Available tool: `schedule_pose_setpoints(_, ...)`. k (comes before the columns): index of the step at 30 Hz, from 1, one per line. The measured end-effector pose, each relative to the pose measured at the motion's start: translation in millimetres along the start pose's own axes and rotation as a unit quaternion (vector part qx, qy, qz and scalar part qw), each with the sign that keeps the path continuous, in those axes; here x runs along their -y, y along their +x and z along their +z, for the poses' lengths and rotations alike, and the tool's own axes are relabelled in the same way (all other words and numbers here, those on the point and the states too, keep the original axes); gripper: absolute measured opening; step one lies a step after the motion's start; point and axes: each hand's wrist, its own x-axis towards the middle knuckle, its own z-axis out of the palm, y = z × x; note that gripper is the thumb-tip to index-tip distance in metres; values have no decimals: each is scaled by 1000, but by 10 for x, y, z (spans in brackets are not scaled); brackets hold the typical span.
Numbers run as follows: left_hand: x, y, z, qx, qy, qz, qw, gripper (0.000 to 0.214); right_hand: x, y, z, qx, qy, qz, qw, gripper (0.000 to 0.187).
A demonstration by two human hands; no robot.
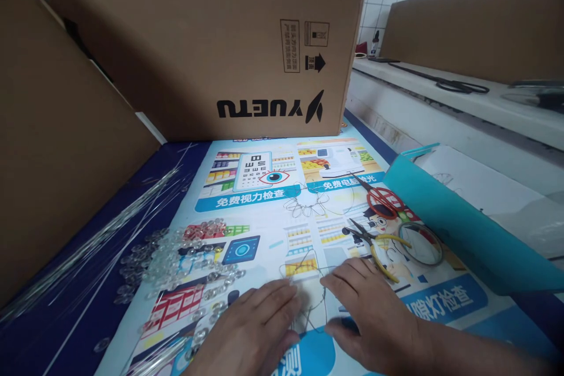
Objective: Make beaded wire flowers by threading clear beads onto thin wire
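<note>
Both grips half-curled, left hand (253, 329) and right hand (370, 302) seemingly shape wire (324, 298), hold unclear; the next move needs fine pinching

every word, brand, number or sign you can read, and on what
"YUETU", upside down: cardboard box
Arrow: same box
"免费视力检查": printed sheet
"免费电脑验光": sheet, partly covered by red-handled scissors
"隙灯检查": sheet, start covered
"测": sheet, bottom
E symbols: sheet's eye chart
Too small: other box print, bottle label
</note>
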Motion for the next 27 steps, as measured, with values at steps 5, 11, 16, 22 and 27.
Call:
schedule_pose_setpoints(5,9,-3,-3,-8,1,-11,1000,32,9,6,-11,7,3,-8,1000,32)
schedule_pose_setpoints(11,27,48,-27,-43,4,-1,999,27,5,16,-14,9,8,-12,1000,34)
schedule_pose_setpoints(16,27,34,-26,-47,-15,-20,999,27,6,14,-28,4,11,-11,1000,32)
schedule_pose_setpoints(22,24,19,-22,-60,-21,-10,998,25,5,34,-51,-6,12,-19,1000,26)
schedule_pose_setpoints(27,124,-36,-51,-103,-33,-58,992,27,-29,14,-36,-38,12,-26,999,22)
